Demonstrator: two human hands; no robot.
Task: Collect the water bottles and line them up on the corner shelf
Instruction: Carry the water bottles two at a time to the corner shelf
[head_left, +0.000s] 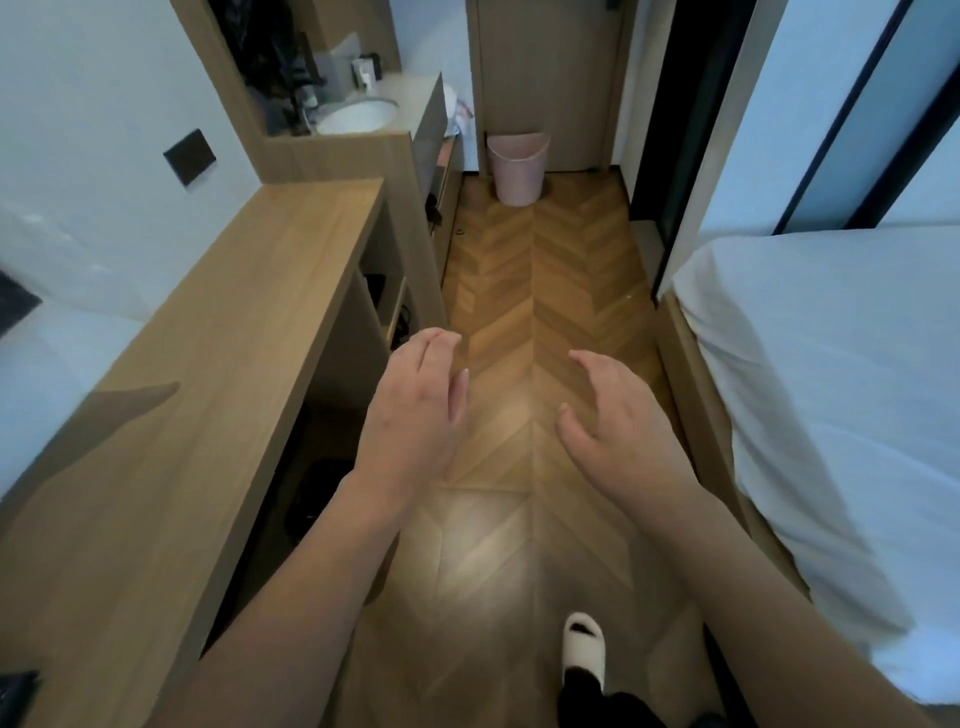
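No water bottle shows in the head view. My left hand (415, 405) hovers over the wooden floor, fingers loosely curled and holding nothing. My right hand (618, 410) floats beside it to the right, fingers relaxed and spread, also holding nothing. Both forearms reach forward from the bottom of the frame. A long wooden counter (218, 332) runs along the left wall, with open shelf compartments (379, 306) under its far end.
A white bed (831, 389) fills the right side. A pink waste bin (517, 166) stands by the door at the far end of the herringbone floor (540, 270). A sink (358, 115) sits beyond the counter. My slippered foot (584, 649) is below.
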